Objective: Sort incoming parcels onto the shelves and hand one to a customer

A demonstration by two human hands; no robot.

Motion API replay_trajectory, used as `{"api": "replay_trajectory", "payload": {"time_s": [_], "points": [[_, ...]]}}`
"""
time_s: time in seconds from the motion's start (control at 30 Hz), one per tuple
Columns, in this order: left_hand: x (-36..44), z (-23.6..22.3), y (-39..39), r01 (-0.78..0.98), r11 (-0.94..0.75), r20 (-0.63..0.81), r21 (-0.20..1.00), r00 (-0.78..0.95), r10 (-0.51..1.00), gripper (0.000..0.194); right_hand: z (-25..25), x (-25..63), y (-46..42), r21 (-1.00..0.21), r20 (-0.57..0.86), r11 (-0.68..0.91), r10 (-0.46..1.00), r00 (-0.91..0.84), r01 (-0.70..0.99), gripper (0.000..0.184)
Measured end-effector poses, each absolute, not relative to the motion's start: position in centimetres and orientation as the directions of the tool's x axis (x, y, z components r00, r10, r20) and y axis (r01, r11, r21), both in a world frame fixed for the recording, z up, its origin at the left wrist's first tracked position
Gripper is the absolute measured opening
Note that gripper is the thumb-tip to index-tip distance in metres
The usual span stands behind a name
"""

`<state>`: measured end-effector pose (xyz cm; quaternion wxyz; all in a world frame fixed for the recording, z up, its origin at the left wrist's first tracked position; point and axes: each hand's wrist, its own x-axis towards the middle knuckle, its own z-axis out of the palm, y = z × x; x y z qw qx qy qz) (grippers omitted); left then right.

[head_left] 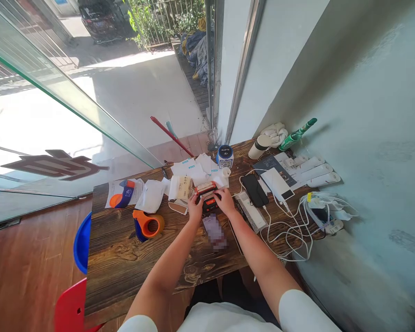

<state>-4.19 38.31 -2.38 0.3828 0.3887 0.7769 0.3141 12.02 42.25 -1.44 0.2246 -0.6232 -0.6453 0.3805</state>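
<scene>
Left hand (195,208) and right hand (224,203) grasp opposite ends of a boxy red-and-black case (205,188), its long axis crosswise, right end angled slightly away, right of an orange, ring-shaped plastic holder (160,224), with dark-grained wooden table (124,263) beneath that holder and a creased white pouch (151,196) just beyond it.

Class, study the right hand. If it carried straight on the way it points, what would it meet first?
Most likely the orange-trimmed item: the right hand points forward and leftward at it and seems to touch its near side, though depth is hard to judge.
</scene>
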Motion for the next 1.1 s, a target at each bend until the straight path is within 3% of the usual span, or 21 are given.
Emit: {"api": "replay_trajectory", "payload": {"time_s": [0.3, 0.4, 0.67, 0.9, 1.1], "points": [[-3.5, -1.1, 41.6, 0.584, 0.591, -0.324, 0.557, -0.503, 0.801, 0.047, -1.1, 11.9, 42.4, -0.57, -0.038, 0.267, 0.936, -0.349, 0.777, 0.021], [-3.5, -0.9, 41.9, 0.634, 0.576, -0.312, 0.517, -0.487, 0.816, 0.039, -1.3, 12.0, 42.7, -0.56, -0.018, 0.314, 0.921, -0.389, 0.767, 0.022], [-4.3, -1.2, 41.6, 0.736, 0.465, -0.341, 0.491, -0.329, 0.881, 0.041, -0.9, 12.4, 43.5, -0.553, -0.074, 0.374, 0.868, -0.49, 0.745, 0.018], [-5.0, -2.0, 42.4, 0.74, 0.464, -0.398, 0.486, -0.286, 0.872, 0.064, -0.6, 12.3, 45.5, -0.537, -0.151, 0.401, 0.82, -0.553, 0.742, 0.016], [-5.3, -3.1, 43.0, 0.739, 0.468, -0.404, 0.484, -0.286, 0.869, 0.058, -1.2, 12.2, 46.2, -0.52, -0.136, 0.433, 0.809, -0.572, 0.736, 0.017]]}}
